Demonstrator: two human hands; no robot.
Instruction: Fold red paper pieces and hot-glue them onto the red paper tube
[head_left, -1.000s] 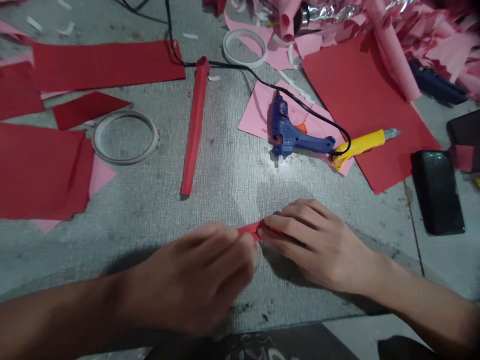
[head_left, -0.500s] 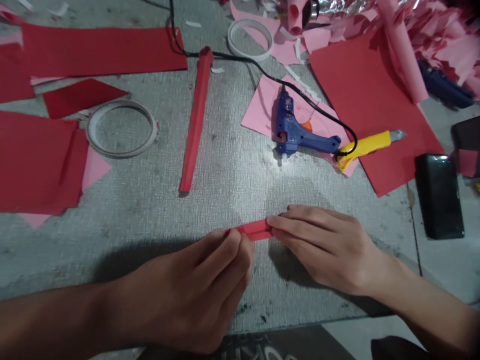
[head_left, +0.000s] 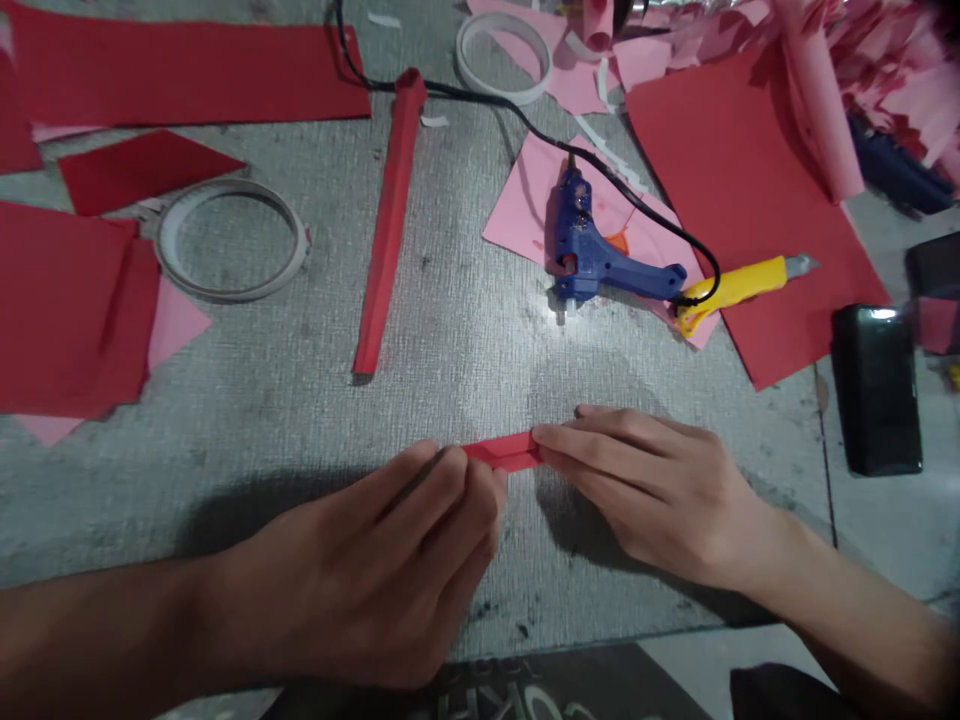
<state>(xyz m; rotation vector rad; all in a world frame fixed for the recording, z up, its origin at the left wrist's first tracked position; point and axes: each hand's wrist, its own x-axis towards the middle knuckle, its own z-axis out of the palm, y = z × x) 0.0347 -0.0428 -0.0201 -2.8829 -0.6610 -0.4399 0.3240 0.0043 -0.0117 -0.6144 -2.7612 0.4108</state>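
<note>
A narrow folded red paper strip point(head_left: 501, 452) lies between my two hands, close to the near edge of the table. My left hand point(head_left: 390, 560) is closed on its left part, the fingertips bent down over the paper. At the strip's right end, my right hand point(head_left: 652, 490) pinches it between fingers and thumb. Both ends of the strip are covered by the fingers. Farther off, a longer folded red paper stick point(head_left: 388, 230) rests on the table, its top bent over near a black cord.
A blue glue gun point(head_left: 581, 240) lies on pink paper, beside a yellow utility knife point(head_left: 739, 292) with its blade showing. Tape rolls point(head_left: 169, 240), red sheets point(head_left: 67, 310) and a black phone-like object point(head_left: 876, 390) lie around. Pink scraps point(head_left: 911, 90) pile up at the back right.
My left fingers have spread slightly and shifted a little left along the strip, uncovering a bit more of it. My right hand holds its place. The view has tilted slightly.
</note>
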